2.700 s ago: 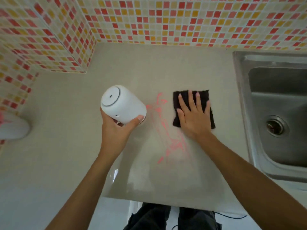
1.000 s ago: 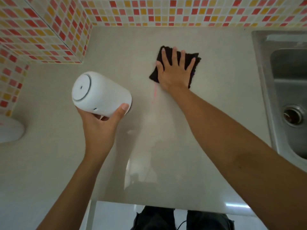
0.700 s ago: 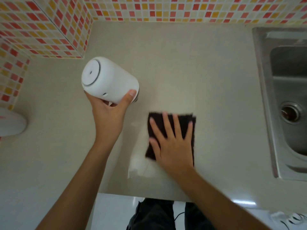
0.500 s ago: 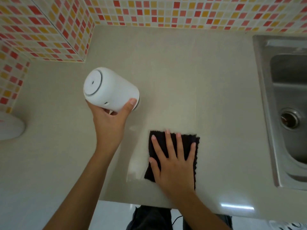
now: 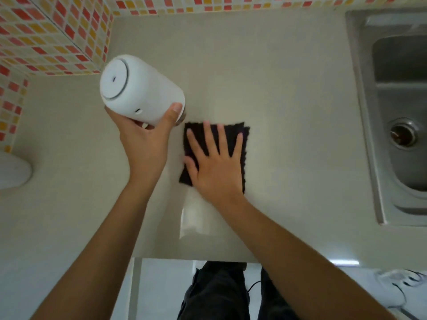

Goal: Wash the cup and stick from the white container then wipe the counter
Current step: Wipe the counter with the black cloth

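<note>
Fingers [image 5: 209,137] spread flat, the right hand [image 5: 215,167] presses the dark cloth [image 5: 231,132] on the counter [image 5: 288,88] while the left hand [image 5: 145,144] grips the tilted white container [image 5: 141,91] just left, which could slip and drip.

Cloth [image 5: 233,135] on counter [image 5: 288,88], sink [image 5: 397,112] right.

Red-yellow mosaic wall tiles [image 5: 57,42]; steel sink [image 5: 361,88] right; pale glossy floor [image 5: 159,294].
</note>
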Motion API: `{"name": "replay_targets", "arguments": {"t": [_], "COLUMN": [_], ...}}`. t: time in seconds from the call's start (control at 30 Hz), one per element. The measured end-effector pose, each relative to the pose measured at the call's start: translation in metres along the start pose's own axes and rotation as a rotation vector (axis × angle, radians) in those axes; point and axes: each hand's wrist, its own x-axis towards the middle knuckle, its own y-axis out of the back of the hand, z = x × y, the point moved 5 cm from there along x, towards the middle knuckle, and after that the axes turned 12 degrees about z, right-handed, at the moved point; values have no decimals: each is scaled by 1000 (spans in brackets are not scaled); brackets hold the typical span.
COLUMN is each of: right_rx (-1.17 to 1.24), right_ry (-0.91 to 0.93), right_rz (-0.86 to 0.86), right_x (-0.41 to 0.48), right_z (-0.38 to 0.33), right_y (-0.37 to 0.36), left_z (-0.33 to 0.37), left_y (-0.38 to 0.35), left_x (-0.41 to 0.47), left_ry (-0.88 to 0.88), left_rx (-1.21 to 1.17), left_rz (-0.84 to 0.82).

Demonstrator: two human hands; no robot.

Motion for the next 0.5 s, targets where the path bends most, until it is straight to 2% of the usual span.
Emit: {"name": "replay_targets", "arguments": {"t": [0.07, 0.13, 0.23, 0.37, 0.5], "right_rx": [-7, -60, -145, -241, -235], "right_ry": [82, 80, -85, -407, -563], "right_rz": [-74, -107, -27, 48, 84], "right_x": [-59, -94, -91, -35, 28], "right_z": [5, 38, 116, 218, 225], "right_y": [13, 27, 46, 63, 52], "left_z": [7, 12, 14, 10, 6], "left_y": [-16, -26, -32, -26, -16], "left_x": [-2, -7, -15, -16, -13], "left_ry": [-6, -10, 4, 12, 6], "left_rx": [-29, -46, -71, -47, -32], "left_rz": [-31, -49, -47, -63, -33]}}
